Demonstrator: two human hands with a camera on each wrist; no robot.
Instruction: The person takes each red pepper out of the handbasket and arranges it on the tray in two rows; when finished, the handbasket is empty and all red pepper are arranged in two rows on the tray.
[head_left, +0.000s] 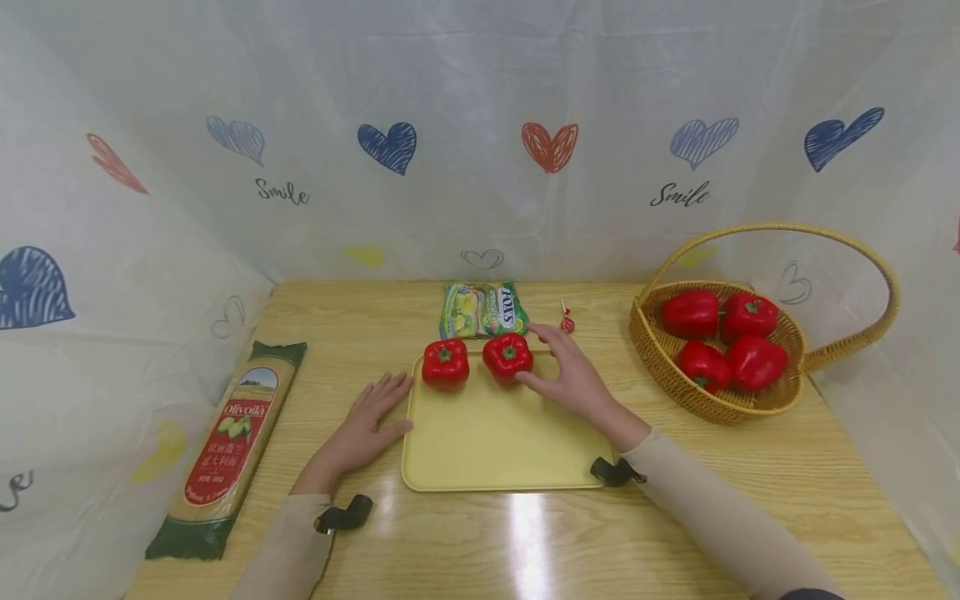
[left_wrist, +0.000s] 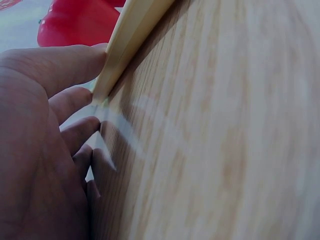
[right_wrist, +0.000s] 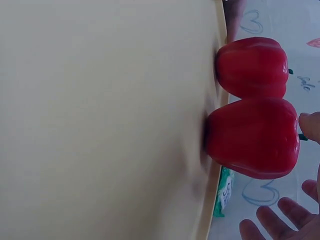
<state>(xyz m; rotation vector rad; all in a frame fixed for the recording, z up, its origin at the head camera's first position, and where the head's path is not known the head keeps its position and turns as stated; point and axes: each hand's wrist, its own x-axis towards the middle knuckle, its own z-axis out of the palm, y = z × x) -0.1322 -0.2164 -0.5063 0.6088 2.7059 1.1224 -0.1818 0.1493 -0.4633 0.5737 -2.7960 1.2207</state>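
Note:
Two red bell peppers stand upright on a yellow tray (head_left: 495, 442), near its far edge: a left pepper (head_left: 446, 363) and a right pepper (head_left: 508, 357). My right hand (head_left: 568, 379) is beside the right pepper, thumb and fingers spread apart. In the right wrist view that pepper (right_wrist: 254, 137) stands on the tray, with the thumb close to its stem. My left hand (head_left: 369, 429) lies at the tray's left edge, fingers extended. The left wrist view has the thumb (left_wrist: 75, 65) against the tray's rim (left_wrist: 117, 55), with nothing gripped.
At the right stands a wicker basket (head_left: 720, 408) with a tall handle, holding several red peppers. A green FOX'S candy bag (head_left: 480, 310) and a lollipop (head_left: 567, 321) lie behind the tray. An Olivoilà pasta pack (head_left: 228, 450) lies at the left.

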